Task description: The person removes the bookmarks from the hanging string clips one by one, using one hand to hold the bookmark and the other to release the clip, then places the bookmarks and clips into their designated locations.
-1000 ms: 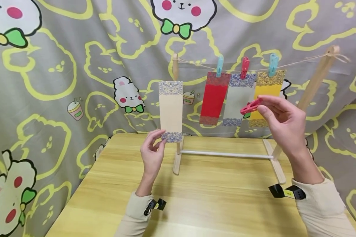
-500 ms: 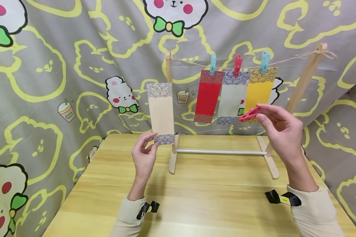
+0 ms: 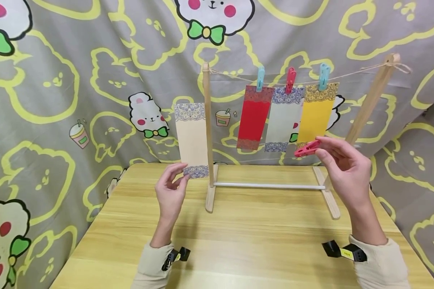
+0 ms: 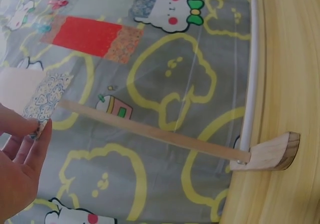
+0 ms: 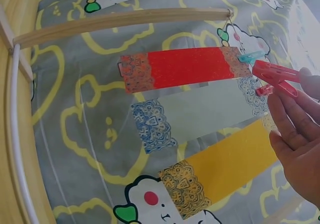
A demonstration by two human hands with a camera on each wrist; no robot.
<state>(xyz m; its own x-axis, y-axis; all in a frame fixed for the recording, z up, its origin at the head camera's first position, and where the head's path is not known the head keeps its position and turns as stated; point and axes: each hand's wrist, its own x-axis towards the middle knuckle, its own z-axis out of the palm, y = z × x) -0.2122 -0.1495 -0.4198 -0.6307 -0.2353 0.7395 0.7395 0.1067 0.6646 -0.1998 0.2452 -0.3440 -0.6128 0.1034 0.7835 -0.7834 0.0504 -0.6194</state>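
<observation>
My left hand [image 3: 170,192] pinches a cream card [image 3: 192,140] with patterned blue bands by its lower left corner, between thumb and fingers. The card stands nearly upright, its right edge behind the rack's left post [image 3: 207,120]. In the left wrist view, fingertips grip the patterned band [image 4: 47,97]. My right hand [image 3: 349,172] pinches a red clothespin [image 3: 306,149] in front of the yellow card's lower end. In the right wrist view, this clothespin [image 5: 275,74] overlaps the string side of the hanging cards, its handles between thumb and fingers.
A string [image 3: 358,74] spans the wooden rack. From it hang a red card [image 3: 254,120] and a yellow card [image 3: 315,116] on blue clothespins, and a pale grey card [image 3: 283,120] on a red one. A white rod [image 3: 267,185] joins the feet on the wooden table [image 3: 253,233].
My left hand has carried the cream card leftward, from in front of the left post to partly behind it. The right hand with the clothespin has lowered. The head view has shifted slightly.
</observation>
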